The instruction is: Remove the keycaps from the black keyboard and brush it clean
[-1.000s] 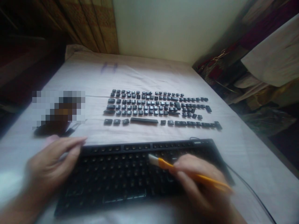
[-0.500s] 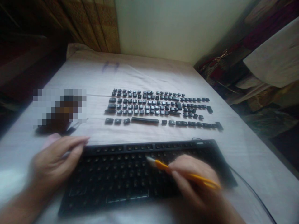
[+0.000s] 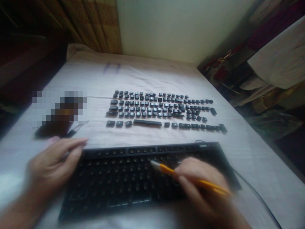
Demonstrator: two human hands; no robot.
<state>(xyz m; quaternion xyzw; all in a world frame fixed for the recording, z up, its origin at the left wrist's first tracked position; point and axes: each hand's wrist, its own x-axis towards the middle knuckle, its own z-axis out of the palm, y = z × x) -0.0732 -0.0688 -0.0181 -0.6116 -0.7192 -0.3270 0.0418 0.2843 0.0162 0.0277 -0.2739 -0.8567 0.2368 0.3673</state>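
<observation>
A black keyboard (image 3: 114, 178) with its keycaps off lies in front of me, bare key posts showing. My right hand (image 3: 202, 178) is closed around a small brush (image 3: 168, 169) with an orange handle. The brush's pale bristles reach down to the upper middle of the keyboard. At the keyboard's upper left corner, my left hand (image 3: 57, 159) has thumb and fingers closed on the edge. Part of that grip is hidden behind the hand, and something pinkish shows just behind it. Loose black keycaps (image 3: 147, 122) are laid out in rows beyond the keyboard.
A pale cloth (image 3: 143, 76) with purple marks covers the surface. A dark object (image 3: 59, 117), partly pixelated, lies at the left. The keyboard's cable (image 3: 257, 194) runs off to the right. A curtain (image 3: 95, 25) and a wall stand at the back, with hanging fabrics at right.
The brush and my right hand have shifted slightly to the right over the keyboard. My left hand sits slightly farther left, still at the corner. The keycap rows look the same.
</observation>
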